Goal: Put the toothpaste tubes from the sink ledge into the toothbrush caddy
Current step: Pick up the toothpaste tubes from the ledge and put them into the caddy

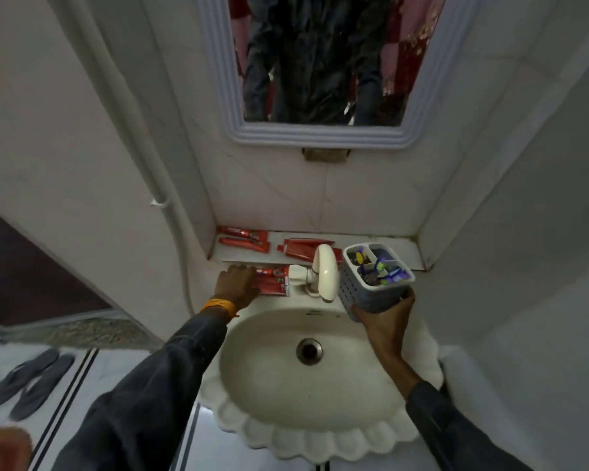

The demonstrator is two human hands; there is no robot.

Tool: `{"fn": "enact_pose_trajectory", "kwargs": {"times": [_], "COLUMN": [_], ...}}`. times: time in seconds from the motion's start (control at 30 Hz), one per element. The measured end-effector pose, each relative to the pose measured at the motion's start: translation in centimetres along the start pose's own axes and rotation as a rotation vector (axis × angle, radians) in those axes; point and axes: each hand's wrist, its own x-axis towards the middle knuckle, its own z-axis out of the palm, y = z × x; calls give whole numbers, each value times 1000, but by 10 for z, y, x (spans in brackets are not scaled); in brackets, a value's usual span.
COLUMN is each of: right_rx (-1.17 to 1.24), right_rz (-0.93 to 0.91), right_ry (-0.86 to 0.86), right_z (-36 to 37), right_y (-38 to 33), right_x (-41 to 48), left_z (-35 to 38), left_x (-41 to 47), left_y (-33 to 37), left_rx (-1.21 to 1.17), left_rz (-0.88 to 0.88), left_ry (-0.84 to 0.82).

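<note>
Fingers of the left hand [239, 282] lie flat on the red toothpaste tubes [274, 281] on the sink ledge [296, 294], not yet closed around them. The right hand [386, 319] is wrapped around the grey toothbrush caddy [371, 285], held by the tap [325, 271]. This looks like the picking-up step; next, close the fingers, lift, and drop the tubes into a slot. More tubes [244, 240] lie on the shelf [371, 241] behind. The writing is too blurry to read.

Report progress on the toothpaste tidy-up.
Done: no red tube visible in the caddy, which the right hand holds. In hand: left hand rests on the tubes beside the tap. Left: those, plus the ledge tubes at left and behind the tap.
</note>
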Motion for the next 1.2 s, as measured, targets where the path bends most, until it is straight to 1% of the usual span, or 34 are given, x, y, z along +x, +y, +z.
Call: {"fn": "enact_pose_trajectory", "kwargs": {"times": [0.07,0.27,0.33,0.5,0.57,0.67,0.77,0.87,0.9,0.97,1.03,1.2], "right_rx": [46,36,47,68,69,69,86,105,102,106,111,137], "right_rz": [-53,-37,-44,-35,-43,-66,-61,-67,-68,-76,-87,-74], "right_ry": [2,67,71,69,63,70,76,79,75,83,66,40], "right_z": [5,13,16,18,18,20,22,23,24,24,24,22], "right_y": [1,5,5,8,8,7,9,8,9,8,9,18], "right_x": [-2,0,0,1,1,0,0,0,1,1,1,5], "left_z": [9,19,19,13,4,-39,-100,-145,-154,-158,-152,-110], "left_x": [3,22,24,1,-11,-22,-20,-5,2,21,37,51], "left_y": [-3,-1,-1,0,-6,-9,10,55,75,117,156,209], "left_rx": [72,178,152,68,-62,-383,-668,-839,-869,-838,-711,-560], "left_rz": [6,48,46,18,-11,-40,56,207,261,349,401,441], "left_ry": [-35,-83,-101,-53,-31,84,167,228,222,167,117,-9]}}
